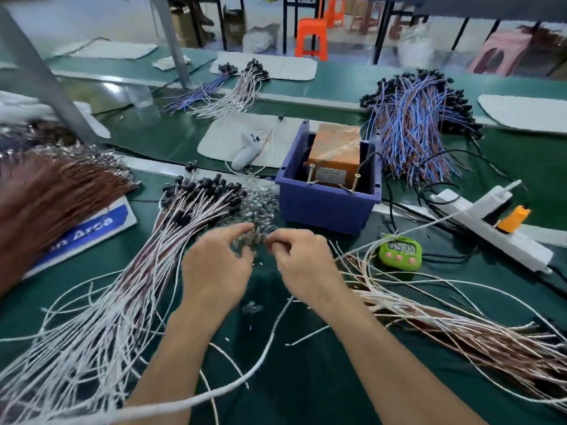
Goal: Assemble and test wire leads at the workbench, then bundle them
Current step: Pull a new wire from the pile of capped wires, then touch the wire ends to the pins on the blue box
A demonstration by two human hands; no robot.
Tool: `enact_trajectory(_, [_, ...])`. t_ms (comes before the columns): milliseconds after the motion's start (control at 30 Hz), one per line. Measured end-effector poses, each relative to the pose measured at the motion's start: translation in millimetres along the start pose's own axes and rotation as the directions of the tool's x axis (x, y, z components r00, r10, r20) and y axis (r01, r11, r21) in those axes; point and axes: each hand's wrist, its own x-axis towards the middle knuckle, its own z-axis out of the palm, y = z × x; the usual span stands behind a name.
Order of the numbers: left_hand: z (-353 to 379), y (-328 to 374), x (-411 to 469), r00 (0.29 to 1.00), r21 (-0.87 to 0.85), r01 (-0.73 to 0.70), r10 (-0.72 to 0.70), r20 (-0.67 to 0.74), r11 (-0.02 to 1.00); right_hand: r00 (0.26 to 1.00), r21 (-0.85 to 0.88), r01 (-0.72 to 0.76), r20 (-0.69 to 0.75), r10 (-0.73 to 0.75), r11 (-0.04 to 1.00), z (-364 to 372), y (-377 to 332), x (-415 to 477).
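My left hand and my right hand meet over the green mat, at the near edge of a heap of small clear parts. Blur hides the fingertips. The right hand's fingers curl and seem to pinch a small part; the left hand's fingers reach into the heap, slightly bent. A fan of white and brown leads with black caps lies to the left. Loose uncapped leads spread to the right.
A blue bin holding an orange transformer stands just behind the heap. A green timer and a white power strip lie to the right. Blue-brown bundles sit at the back, brown wires at the left.
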Motion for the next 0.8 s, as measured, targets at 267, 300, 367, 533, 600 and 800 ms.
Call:
enact_trajectory(267, [-46, -74, 15, 0.966, 0.199, 0.237, -0.210, -0.148, 0.951, 0.961, -0.144, 0.079, 0.275, -0.037, 0.986, 75, -64, 65])
enact_trajectory(300, [-49, -80, 17, 0.966, 0.192, 0.250, -0.231, -0.115, 0.949, 0.961, -0.221, 0.117, 0.269, -0.055, 0.968, 81, -67, 71])
enact_trajectory(367, [-49, -89, 19, 0.962, 0.159, 0.274, -0.269, -0.051, 0.949, 0.960, -0.329, 0.176, 0.266, -0.088, 0.928, 86, -72, 80])
enact_trajectory(533, [-42, -105, 19, 0.963, -0.001, 0.264, -0.264, -0.058, 0.965, 0.948, -0.404, 0.272, 0.270, -0.170, 0.873, 86, -75, 87])
enact_trajectory(600, [-39, -112, 20, 0.962, -0.060, 0.263, -0.266, -0.055, 0.963, 0.942, -0.309, 0.263, 0.288, -0.174, 0.914, 81, -80, 81])
enact_trajectory(800, [-40, -125, 25, 0.962, -0.129, 0.257, -0.266, -0.063, 0.958, 0.651, -0.299, 0.539, 0.741, -0.164, 0.788, 88, -98, 22])
